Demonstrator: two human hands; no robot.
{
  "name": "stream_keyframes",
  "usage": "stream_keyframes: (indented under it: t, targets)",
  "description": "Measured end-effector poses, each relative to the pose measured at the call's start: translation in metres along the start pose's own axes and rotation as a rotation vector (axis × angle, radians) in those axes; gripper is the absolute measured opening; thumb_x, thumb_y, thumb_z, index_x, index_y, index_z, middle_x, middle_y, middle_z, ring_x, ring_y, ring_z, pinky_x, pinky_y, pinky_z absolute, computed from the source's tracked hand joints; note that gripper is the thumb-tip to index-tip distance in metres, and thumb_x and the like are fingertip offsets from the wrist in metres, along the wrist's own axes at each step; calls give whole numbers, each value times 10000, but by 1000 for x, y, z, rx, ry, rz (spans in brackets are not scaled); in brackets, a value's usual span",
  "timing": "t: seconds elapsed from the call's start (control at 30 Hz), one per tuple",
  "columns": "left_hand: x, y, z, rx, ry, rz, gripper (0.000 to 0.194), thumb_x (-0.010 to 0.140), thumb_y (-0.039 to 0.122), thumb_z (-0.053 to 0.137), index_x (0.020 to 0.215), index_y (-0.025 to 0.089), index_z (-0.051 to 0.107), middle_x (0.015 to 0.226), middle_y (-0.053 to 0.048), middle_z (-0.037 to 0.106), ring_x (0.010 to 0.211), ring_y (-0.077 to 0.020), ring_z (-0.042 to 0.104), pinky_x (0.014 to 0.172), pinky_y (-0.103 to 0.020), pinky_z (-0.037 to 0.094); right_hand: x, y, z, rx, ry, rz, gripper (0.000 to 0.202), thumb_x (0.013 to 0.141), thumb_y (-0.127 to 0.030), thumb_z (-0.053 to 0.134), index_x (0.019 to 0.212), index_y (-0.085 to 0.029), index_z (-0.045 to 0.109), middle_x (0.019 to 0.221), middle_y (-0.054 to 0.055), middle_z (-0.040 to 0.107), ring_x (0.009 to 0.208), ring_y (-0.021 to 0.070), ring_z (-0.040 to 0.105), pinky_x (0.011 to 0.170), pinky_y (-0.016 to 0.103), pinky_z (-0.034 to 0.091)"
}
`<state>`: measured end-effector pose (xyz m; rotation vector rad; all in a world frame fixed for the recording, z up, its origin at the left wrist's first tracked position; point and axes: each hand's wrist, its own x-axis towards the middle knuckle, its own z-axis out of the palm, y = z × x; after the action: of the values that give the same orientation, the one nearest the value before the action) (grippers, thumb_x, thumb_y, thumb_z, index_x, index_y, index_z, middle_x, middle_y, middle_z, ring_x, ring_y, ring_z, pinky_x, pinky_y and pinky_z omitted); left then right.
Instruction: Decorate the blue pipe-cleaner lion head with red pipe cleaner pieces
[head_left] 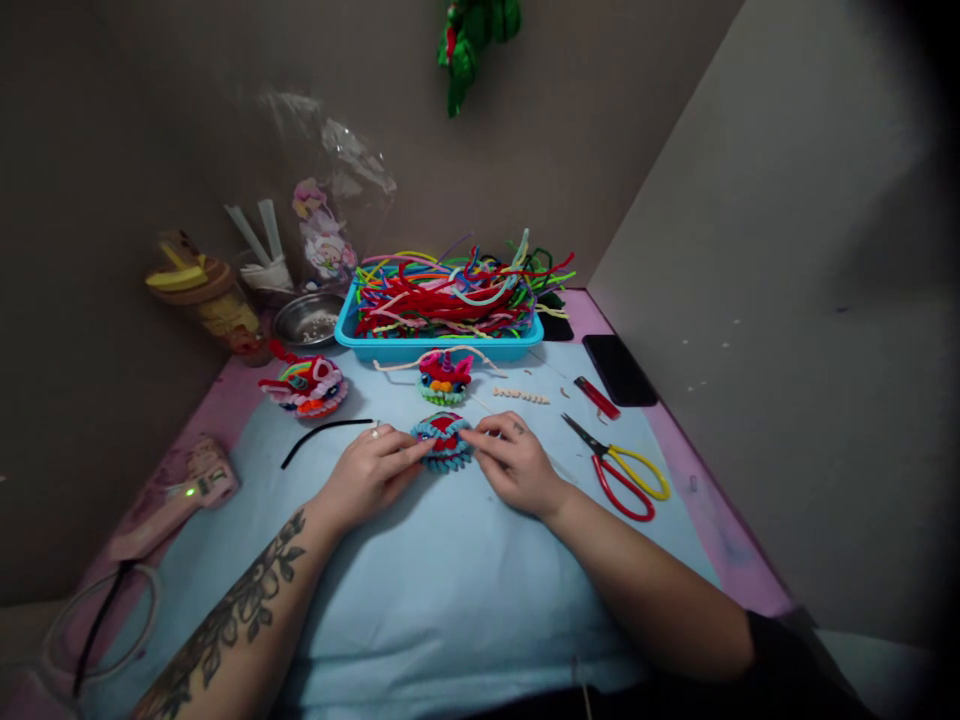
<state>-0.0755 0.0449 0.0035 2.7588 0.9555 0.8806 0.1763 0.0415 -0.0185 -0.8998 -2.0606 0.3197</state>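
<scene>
A small blue and red pipe-cleaner head (445,455) rests on the blue table cover between my two hands. From its left side, my left hand (381,462) pinches it with the fingertips. On the opposite side my right hand (516,462) grips its edge between finger and thumb. Just behind it stands a second pipe-cleaner head (444,380) in red, pink and mint, with a pale pipe cleaner (397,367) lying across its back. A third pipe-cleaner head (307,388), red, pink and orange, sits farther left. Near my left wrist lies a bent black pipe cleaner (319,432).
At the back, a blue tray (442,350) overflows with coloured pipe cleaners. To the right lie scissors (607,450), a red lighter (598,397), a coiled cream piece (520,396) and a black phone (621,370). A pink glue gun (184,500) and metal bowl (306,320) are left.
</scene>
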Motion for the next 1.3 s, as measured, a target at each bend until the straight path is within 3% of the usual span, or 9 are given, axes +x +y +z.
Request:
stream_keyframes:
  t: [0.1, 0.17, 0.3, 0.4, 0.5, 0.63, 0.83, 1.13, 1.3]
  targets:
    - [0, -3, -6, -102, 176, -166, 320, 849, 214, 554, 1166, 219, 596, 918, -65, 644, 803, -151, 585, 706, -271, 477, 0, 4, -3, 18, 117, 113, 362, 818, -105, 501, 1136, -247, 599, 940, 60, 582, 912, 200, 543, 807, 386, 484]
    - [-1, -8, -7, -110, 194, -295, 323, 839, 270, 570, 1156, 210, 582, 963, -70, 623, 851, -170, 585, 741, -297, 490, 0, 7, -4, 17, 127, 159, 304, 807, -95, 493, 1049, -227, 622, 916, 60, 587, 907, 203, 548, 806, 383, 480]
    - [-4, -17, 2, -123, -30, -358, 691, 735, 441, 667, 1319, 190, 396, 1233, -138, 515, 1114, -275, 509, 934, -442, 430, -1, 6, -2, 30, 62, 154, 256, 779, -73, 485, 950, -211, 616, 893, 58, 590, 914, 210, 545, 825, 386, 469]
    - [-4, -17, 12, -178, -125, -344, 979, 665, 496, 718, 1433, 191, 193, 1355, -180, 421, 1231, -322, 421, 1008, -490, 352, 1, 2, 1, 10, -46, 151, 387, 758, -110, 530, 1133, -205, 547, 1058, 87, 574, 1040, 244, 499, 912, 438, 434]
    - [-1, -12, 16, -228, -167, -342, 1097, 655, 478, 736, 1470, 209, 52, 1349, -178, 441, 1229, -311, 422, 1006, -479, 348, 3, 0, 5, -9, -179, 129, 638, 726, -172, 601, 1326, -202, 387, 1268, 110, 483, 1187, 279, 397, 1006, 495, 362]
    - [4, -9, 17, -232, -189, -342, 1113, 662, 467, 734, 1476, 218, 17, 1327, -169, 467, 1211, -311, 430, 993, -482, 350, 6, 2, 12, -32, -258, 117, 745, 717, -199, 626, 1388, -202, 301, 1358, 106, 426, 1253, 281, 327, 1052, 504, 309]
    - [4, -12, 22, -234, -187, -354, 1089, 682, 439, 725, 1477, 208, 18, 1289, -179, 481, 1180, -320, 443, 978, -497, 349, 7, 5, 16, -80, -333, 208, 786, 738, -259, 631, 1423, -175, 254, 1317, 140, 463, 1243, 300, 334, 1017, 507, 338]
    - [-2, -19, 26, -349, -157, -428, 980, 769, 427, 647, 1473, 208, 2, 1286, -192, 462, 1181, -316, 460, 972, -503, 353, 8, 7, 15, 183, -176, 391, 838, 720, -313, 686, 1424, -227, 240, 1221, 118, 532, 1128, 253, 512, 965, 439, 411]
    - [-1, -18, 25, -350, -174, -408, 1005, 757, 422, 664, 1472, 217, -12, 1277, -187, 472, 1170, -318, 466, 977, -516, 336, 9, 8, 13, 221, -196, 407, 912, 649, -265, 730, 1422, -211, 250, 1193, 105, 555, 1107, 251, 519, 966, 433, 408]
